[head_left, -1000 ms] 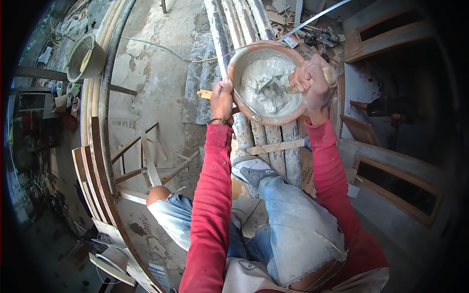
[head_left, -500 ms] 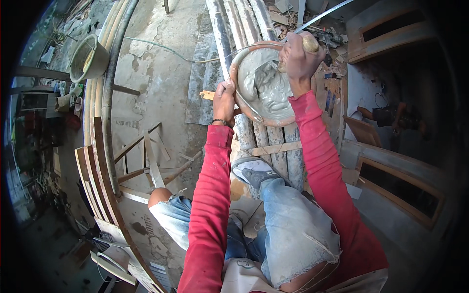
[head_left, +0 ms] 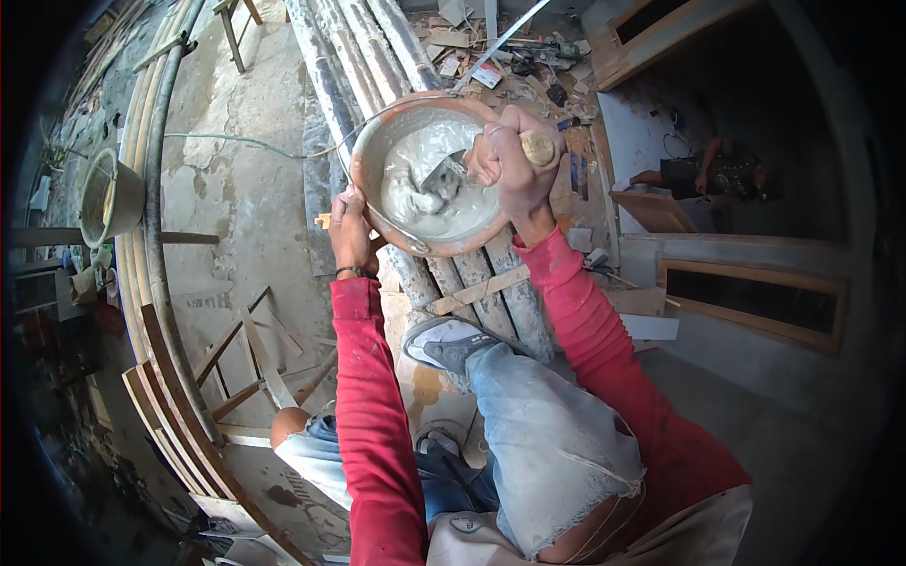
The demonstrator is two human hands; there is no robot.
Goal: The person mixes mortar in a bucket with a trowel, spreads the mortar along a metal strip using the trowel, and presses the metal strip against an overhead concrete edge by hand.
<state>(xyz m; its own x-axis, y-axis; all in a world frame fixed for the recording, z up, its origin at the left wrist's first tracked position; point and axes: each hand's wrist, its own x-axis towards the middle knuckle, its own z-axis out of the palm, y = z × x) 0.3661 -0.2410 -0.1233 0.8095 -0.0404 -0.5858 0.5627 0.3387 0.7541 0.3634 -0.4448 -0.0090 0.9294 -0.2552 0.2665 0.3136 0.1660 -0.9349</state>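
Head cam: R hand [head_left: 522, 170] has fingers wrapped tight round the wooden handle of a trowel [head_left: 445, 171], blade down in wet grey mix [head_left: 406, 203]. Mix is in an orange-ish bucket [head_left: 462, 247] sitting on the whitish poles [head_left: 415, 283], a bit above frame ctr. L hand [head_left: 349, 231] grips bucket's near-left rim, thumb on top; can't tell abt the other fingertips tho, they're hidden. Grey shoe [head_left: 448, 344] is on the poles too, nr a wood strip [head_left: 479, 291].
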